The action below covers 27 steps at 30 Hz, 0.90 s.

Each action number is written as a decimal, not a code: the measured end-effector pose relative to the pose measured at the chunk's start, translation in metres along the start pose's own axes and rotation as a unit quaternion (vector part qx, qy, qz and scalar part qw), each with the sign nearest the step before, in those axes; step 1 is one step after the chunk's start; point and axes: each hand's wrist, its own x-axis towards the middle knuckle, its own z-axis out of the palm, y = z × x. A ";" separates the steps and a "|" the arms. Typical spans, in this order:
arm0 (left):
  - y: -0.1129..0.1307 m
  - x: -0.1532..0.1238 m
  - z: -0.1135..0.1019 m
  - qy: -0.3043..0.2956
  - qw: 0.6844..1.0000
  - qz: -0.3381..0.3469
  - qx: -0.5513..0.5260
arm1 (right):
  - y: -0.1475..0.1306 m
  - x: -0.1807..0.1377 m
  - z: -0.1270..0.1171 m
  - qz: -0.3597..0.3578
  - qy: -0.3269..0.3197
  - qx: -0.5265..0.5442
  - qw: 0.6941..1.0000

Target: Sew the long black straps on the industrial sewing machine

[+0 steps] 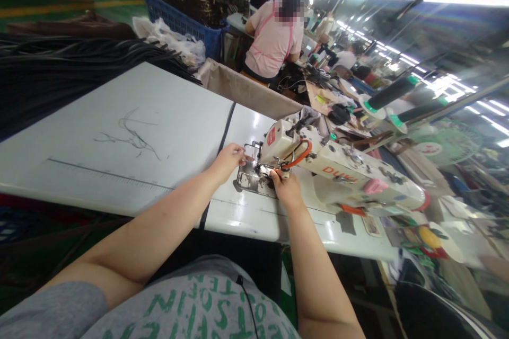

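The person worked close in at the needle end of a white sewing machine (334,170), both hands brought to the metal plate (251,182) beneath its head. The step in hand looked like fine handling around the needle and presser foot; the next move seemed to call for small, careful finger work, with both hands clear of the needle point.

The left hand (231,158) reached in from the machine's left, its fingers bent and drawn near one another beside the needle area — whether they pinched a thread or nothing at all could not be told. The right hand (287,186) was curled at the front, fingertips right by the presser foot; its grip was hidden, so what it held, if anything, could not be made out.

The machine stood on the right part of a pale table (186,116), an orange tube (303,154) curving over its head. Loose dark threads (137,139) lay on the tabletop to the left — well apart from both hands — with a printed ruler scale (107,174) nearer the front edge.
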 end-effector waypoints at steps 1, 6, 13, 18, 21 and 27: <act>0.000 0.000 0.000 -0.009 1.000 0.003 0.009 | 0.000 0.001 0.000 -0.001 -0.001 0.000 1.000; 0.001 -0.002 -0.002 -0.032 0.992 0.061 0.110 | -0.002 0.006 -0.002 -0.010 -0.021 -0.006 1.000; 0.003 -0.007 -0.006 -0.058 0.961 0.124 0.241 | -0.006 0.009 -0.007 0.005 -0.061 -0.021 0.998; 0.007 -0.009 -0.011 -0.091 0.935 0.164 0.301 | -0.008 0.013 -0.012 0.020 -0.092 -0.014 0.995; 0.010 -0.011 -0.013 -0.103 0.924 0.184 0.318 | -0.007 0.014 -0.016 0.021 -0.109 -0.003 0.994; 0.007 -0.007 -0.015 -0.107 0.929 0.188 0.301 | -0.003 0.012 -0.022 0.023 -0.120 0.004 0.992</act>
